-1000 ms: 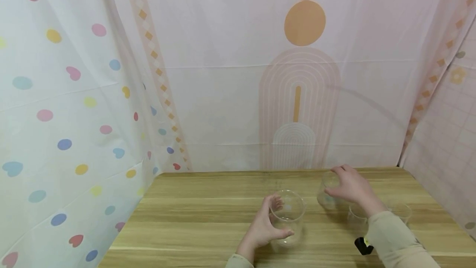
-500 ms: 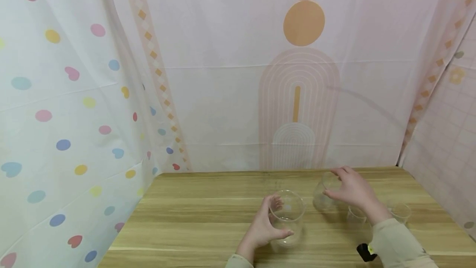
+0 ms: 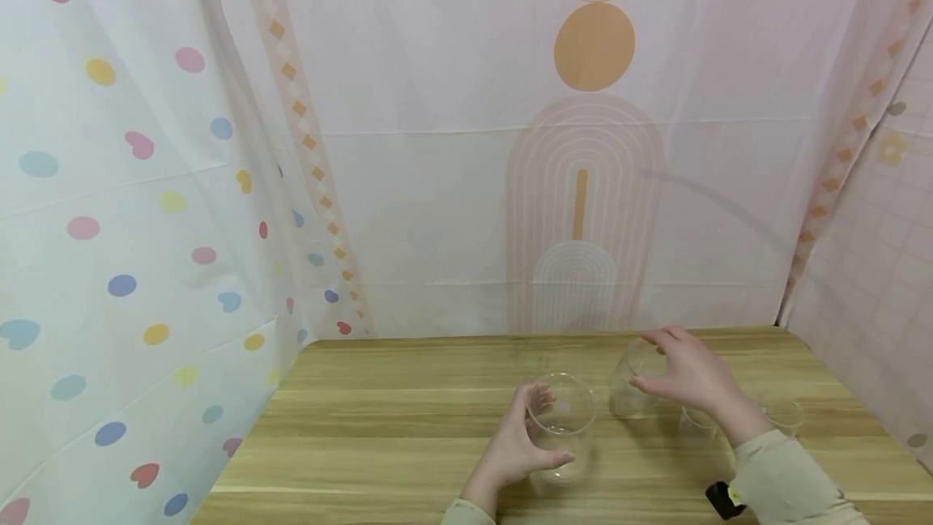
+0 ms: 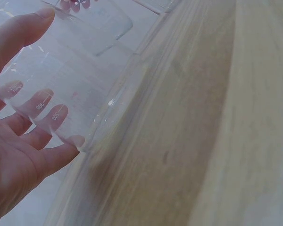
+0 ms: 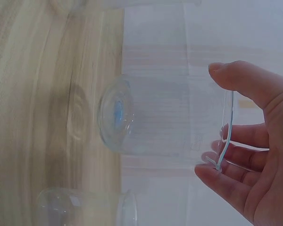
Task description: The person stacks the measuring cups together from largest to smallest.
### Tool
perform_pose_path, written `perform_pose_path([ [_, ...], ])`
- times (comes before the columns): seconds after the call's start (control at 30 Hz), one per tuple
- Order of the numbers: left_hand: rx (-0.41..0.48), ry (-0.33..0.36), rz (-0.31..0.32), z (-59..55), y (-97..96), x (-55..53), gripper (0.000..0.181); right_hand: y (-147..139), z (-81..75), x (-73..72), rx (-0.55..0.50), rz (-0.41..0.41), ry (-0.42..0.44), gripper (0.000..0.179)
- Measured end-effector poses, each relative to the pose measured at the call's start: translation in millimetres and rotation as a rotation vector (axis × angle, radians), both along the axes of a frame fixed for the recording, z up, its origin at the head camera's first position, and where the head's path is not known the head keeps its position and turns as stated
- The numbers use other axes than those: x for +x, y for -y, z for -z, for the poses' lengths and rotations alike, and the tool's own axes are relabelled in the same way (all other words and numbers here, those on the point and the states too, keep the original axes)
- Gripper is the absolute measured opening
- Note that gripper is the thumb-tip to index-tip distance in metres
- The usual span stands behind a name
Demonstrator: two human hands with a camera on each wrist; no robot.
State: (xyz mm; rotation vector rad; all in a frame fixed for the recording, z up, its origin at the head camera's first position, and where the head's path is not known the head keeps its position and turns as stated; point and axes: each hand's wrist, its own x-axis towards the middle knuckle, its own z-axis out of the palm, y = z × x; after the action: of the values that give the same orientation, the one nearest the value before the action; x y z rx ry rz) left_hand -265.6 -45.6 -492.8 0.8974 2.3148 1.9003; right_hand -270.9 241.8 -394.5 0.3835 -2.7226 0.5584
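Observation:
My left hand (image 3: 519, 444) curls round a large clear glass beaker (image 3: 563, 436) upright on the wooden table. In the left wrist view, white graduation marks show on the glass (image 4: 61, 99) with fingers behind it. My right hand (image 3: 692, 375) grips a second clear beaker (image 3: 628, 391) near its rim, thumb on one side and fingers on the other. In the head view its base leans leftward, toward the large beaker. A light blue spot (image 5: 118, 113) shows at its bottom in the right wrist view, and a shadow falls on the table beside the base.
Two more clear glass vessels, a small beaker (image 3: 698, 424) and another beaker (image 3: 786, 416), stand by the right forearm. A black device (image 3: 725, 501) sits at the right sleeve. Patterned curtains (image 3: 430, 209) hang behind the wooden table (image 3: 379, 428).
My right hand has shifted slightly right, while the base of its beaker has swung a little left toward the large beaker. The left hand and its beaker have stayed in place.

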Motion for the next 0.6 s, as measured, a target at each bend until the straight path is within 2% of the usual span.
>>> perform_pose_path([
  [0.6,-0.009,-0.011,-0.014,0.2,0.1,0.9,0.091,8.8,-15.2,9.1,0.064,-0.065,-0.074,0.068],
])
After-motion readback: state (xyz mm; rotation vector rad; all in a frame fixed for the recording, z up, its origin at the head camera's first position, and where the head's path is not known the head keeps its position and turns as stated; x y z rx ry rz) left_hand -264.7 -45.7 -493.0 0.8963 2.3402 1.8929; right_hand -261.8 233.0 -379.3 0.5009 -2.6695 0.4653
